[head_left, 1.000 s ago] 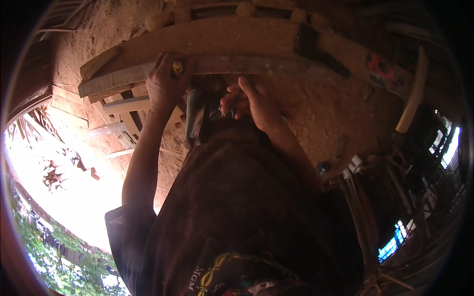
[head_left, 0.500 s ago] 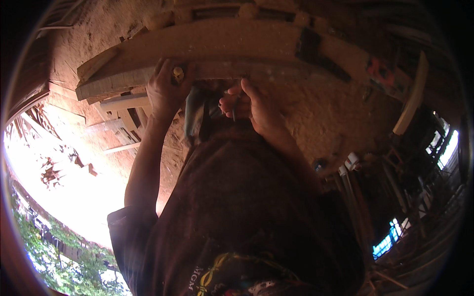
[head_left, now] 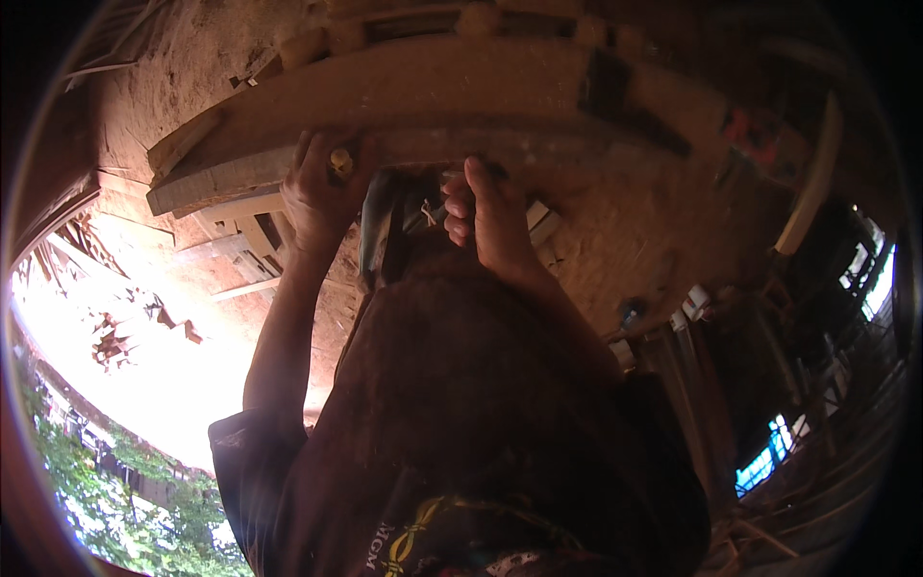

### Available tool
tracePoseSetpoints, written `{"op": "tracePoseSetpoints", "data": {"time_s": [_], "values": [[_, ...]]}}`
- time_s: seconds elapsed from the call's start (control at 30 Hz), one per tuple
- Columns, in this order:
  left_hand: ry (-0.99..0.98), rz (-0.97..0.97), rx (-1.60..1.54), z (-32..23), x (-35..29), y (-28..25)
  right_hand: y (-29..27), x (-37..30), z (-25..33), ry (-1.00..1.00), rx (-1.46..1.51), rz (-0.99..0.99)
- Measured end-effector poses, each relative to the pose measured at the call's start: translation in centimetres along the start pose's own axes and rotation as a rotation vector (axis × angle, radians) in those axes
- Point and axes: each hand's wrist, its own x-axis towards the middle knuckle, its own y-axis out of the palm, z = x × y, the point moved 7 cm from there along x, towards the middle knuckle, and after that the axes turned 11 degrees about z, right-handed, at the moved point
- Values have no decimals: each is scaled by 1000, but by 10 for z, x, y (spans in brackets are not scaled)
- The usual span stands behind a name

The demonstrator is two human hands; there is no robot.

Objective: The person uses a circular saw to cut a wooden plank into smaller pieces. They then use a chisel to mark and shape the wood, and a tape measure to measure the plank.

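Note:
My left hand [head_left: 317, 197] is closed at the near edge of a long, thick wooden beam [head_left: 385, 106]. Between its thumb and fingers shows the round yellow end of an upright handle [head_left: 340, 163]; the rest of that tool is hidden. My right hand [head_left: 488, 216] is in front of the beam's near edge, its fingers curled in and the thumb pointing away from me. Something small and dark seems to be at its fingertips, too dim to name.
A dark, angular thing [head_left: 604, 87] lies on the beam. Farther right are a red-and-black object [head_left: 752, 137] and a pale wood strip [head_left: 810, 197]. Offcuts [head_left: 245, 231] lie below the beam's left part, on sawdust-coloured ground [head_left: 615, 226].
My right hand has turned and its fingers have curled in tighter; the thin thing seen across them before is now hidden. My left hand has shifted slightly towards me, still gripping the yellow-ended handle.

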Motion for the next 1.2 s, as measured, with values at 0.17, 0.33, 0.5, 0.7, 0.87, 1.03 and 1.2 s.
{"op": "tracePoseSetpoints", "data": {"time_s": [0.17,0.33,0.5,0.7,0.87,1.03,1.2], "values": [[29,25,24,0,3,-2,2,0,4,8,-21,-1],[73,12,27,7,7,-2,9,-1,12,-6,79,-24],[33,56,-2,1,5,-1,1,8,0,35,152,114],[139,205,42,-4,9,-5,-2,13,26,-528,-802,-68],[177,137,66,-2,6,-5,-15,13,1,-213,-464,98],[150,129,77,2,10,-4,1,-7,7,-169,-228,176],[103,163,22,-1,8,-3,-2,-13,15,-69,-457,164]]}}
